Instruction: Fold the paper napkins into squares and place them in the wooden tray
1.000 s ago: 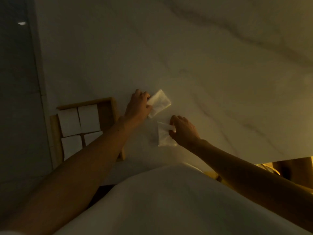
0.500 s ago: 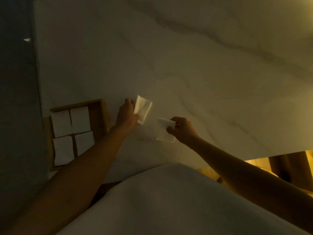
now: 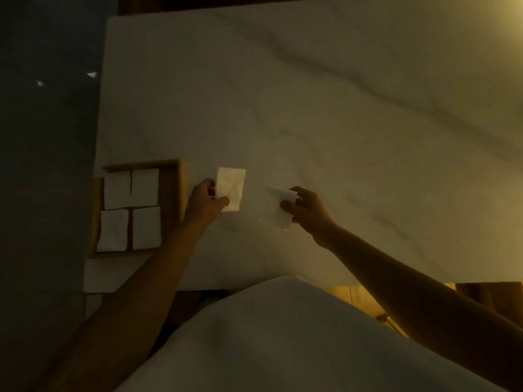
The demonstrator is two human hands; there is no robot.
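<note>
My left hand (image 3: pixel 205 198) pinches a folded white paper napkin (image 3: pixel 231 188) by its left edge and holds it above the marble table, just right of the wooden tray (image 3: pixel 182 176). My right hand (image 3: pixel 307 209) grips a second white napkin (image 3: pixel 278 213) between thumb and fingers, its top corner bent over. Inside the tray lie several folded square napkins (image 3: pixel 131 210), laid side by side in two rows. The light is dim.
The marble table (image 3: pixel 339 108) stretches wide beyond and to the right of my hands. The tray sits at the table's left edge, with dark floor (image 3: pixel 42 193) past it. My white garment (image 3: pixel 283 340) covers the table's near edge.
Both hands have lifted their napkins off the table. The left napkin swung from tilted to upright and moved toward the tray. The camera view has shifted, showing more of the table's far edge.
</note>
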